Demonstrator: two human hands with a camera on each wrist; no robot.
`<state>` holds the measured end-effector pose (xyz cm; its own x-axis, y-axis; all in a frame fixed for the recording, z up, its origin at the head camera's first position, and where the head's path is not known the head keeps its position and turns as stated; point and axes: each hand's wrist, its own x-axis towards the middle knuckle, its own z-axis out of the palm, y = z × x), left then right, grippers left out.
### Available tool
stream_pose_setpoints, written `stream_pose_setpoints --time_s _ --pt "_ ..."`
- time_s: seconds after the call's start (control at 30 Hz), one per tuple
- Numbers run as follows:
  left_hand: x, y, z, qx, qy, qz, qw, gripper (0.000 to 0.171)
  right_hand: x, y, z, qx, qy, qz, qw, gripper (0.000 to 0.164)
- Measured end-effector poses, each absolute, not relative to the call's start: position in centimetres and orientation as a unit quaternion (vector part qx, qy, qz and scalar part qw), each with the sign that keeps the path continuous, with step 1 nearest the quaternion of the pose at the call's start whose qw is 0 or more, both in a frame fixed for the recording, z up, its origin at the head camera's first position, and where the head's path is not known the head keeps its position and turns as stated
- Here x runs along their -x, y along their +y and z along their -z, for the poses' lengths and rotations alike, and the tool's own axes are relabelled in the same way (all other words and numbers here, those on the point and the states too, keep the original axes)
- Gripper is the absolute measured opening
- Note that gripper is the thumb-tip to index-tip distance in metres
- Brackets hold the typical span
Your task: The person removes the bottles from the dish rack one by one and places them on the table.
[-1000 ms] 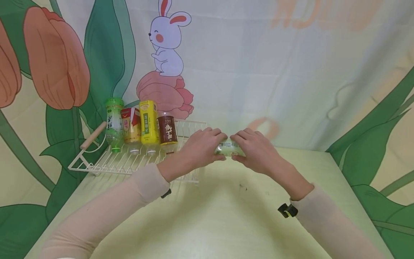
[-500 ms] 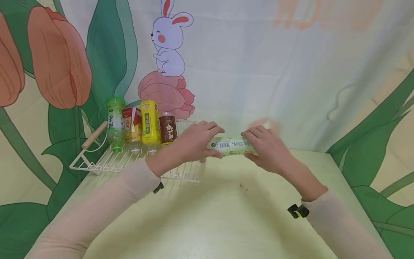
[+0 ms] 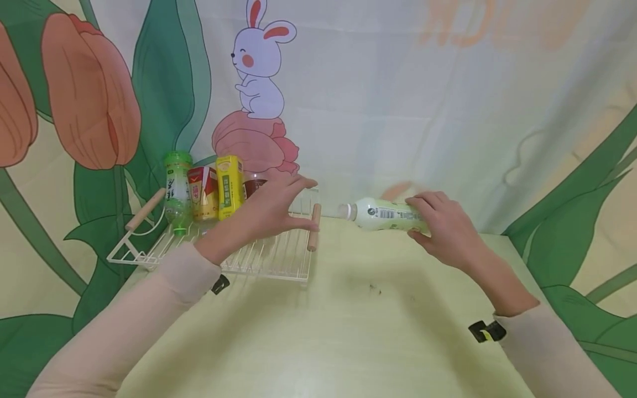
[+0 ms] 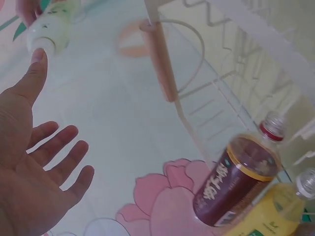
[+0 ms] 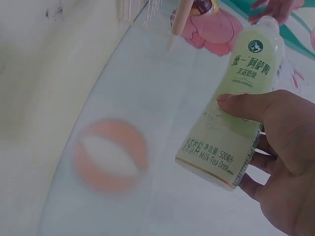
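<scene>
My right hand (image 3: 448,226) grips a pale green milk tea bottle (image 3: 385,214) around its base end. The bottle lies level in the air over the back of the table, neck to the left. In the right wrist view, my thumb presses on the printed label of the bottle (image 5: 231,113). My left hand (image 3: 266,207) hovers over the white wire rack (image 3: 269,275), thumb and fingers spread, nothing in it. Behind the left hand, a brown-labelled bottle (image 3: 254,184) is partly hidden; the left wrist view shows this brown bottle (image 4: 238,179) next to a yellow one.
A green bottle (image 3: 177,193), a red and gold bottle (image 3: 203,193) and a yellow bottle (image 3: 230,188) lean in the rack, necks down. Wooden handles stand at both rack ends, the right handle (image 3: 314,228) near my left fingertips. A printed curtain (image 3: 368,110) hangs behind the table.
Both hands were on the bottle; my left hand has let go and moved left over the rack. My right hand has moved right with the bottle, whose neck now shows.
</scene>
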<state>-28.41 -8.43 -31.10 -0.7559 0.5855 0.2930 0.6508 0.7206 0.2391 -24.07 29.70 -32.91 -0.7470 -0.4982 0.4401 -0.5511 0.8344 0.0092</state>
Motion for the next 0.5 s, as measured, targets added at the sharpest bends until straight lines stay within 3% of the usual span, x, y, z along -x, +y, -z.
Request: stream_pose_setpoints --time_s 0.33,0.5 --pt "30.2 -12.3 32.5 0.255 -0.926 0.25 0.123 0.093 23.5 34.3 32.8 -0.233 -0.937 -0.133 0.224 0.068" --pt "31.3 -14.0 34.3 0.181 -0.921 0.311 0.15 0.082 23.1 36.4 32.7 -0.186 -0.946 -0.154 0.214 0.067"
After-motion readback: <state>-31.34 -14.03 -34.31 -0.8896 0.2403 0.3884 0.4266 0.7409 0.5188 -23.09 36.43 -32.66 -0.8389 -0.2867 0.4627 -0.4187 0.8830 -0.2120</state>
